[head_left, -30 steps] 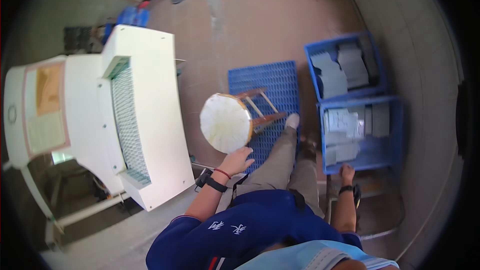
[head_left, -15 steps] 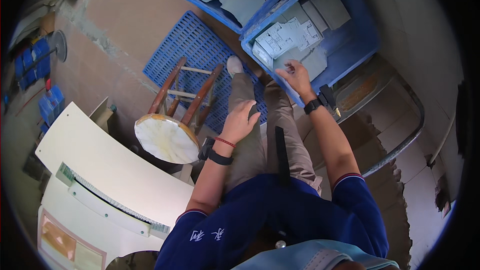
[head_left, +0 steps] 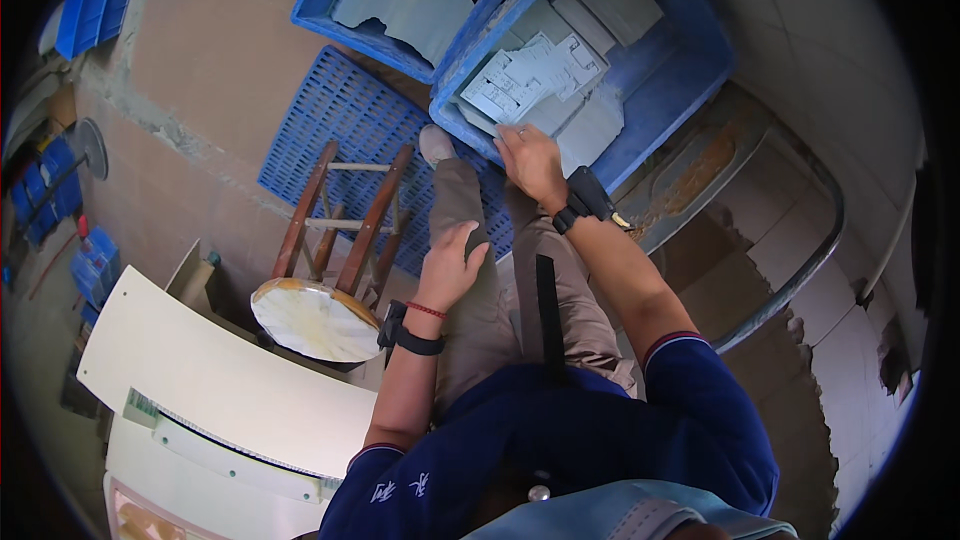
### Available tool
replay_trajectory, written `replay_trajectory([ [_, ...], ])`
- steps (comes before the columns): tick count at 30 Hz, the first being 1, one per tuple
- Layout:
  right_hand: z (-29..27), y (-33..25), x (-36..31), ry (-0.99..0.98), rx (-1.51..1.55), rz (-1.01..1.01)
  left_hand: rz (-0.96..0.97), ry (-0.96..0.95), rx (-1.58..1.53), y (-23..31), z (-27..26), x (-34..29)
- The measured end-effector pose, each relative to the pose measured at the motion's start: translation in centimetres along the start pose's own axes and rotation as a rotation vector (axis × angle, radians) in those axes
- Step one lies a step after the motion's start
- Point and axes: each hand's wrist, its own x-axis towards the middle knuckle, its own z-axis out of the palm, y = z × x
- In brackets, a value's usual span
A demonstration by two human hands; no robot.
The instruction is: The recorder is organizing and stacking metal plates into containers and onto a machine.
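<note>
My right hand reaches over the near rim of the blue crate, fingers bent down by the lower corner of a pale cut-out sheet with printed lines. What its fingertips hold, if anything, is hidden. The sheet lies on top of several grey flat pieces inside that crate. Over my left lower leg is my left hand, its thumb apart from its fingers and nothing in it. Both wrists wear dark bands with small black devices.
A second blue crate with grey cut pieces stands to the left. Below it lies a blue slotted pallet. A wooden stool stands at my left, beside a large cream machine panel. A metal-tube frame is at the right.
My right hand has come left and down to the crate's near rim by the printed sheet. My left hand stays near my leg. The whole view has shifted somewhat.
</note>
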Motion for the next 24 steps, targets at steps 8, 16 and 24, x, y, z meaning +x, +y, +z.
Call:
replay_trajectory([
  [8,-6.7,-2.3,-2.0,0.007,0.279,0.222,-0.127,0.288,-0.511,0.6,0.0,2.4],
  [16,-6.1,-3.2,-3.2,-0.333,0.943,0.451,-0.149,0.072,-1.582,-0.9,0.7,4.4],
  [24,-2.7,7.4,5.0,0.055,0.174,0.432,-0.104,0.172,-1.571,-3.1,1.2,6.1],
])
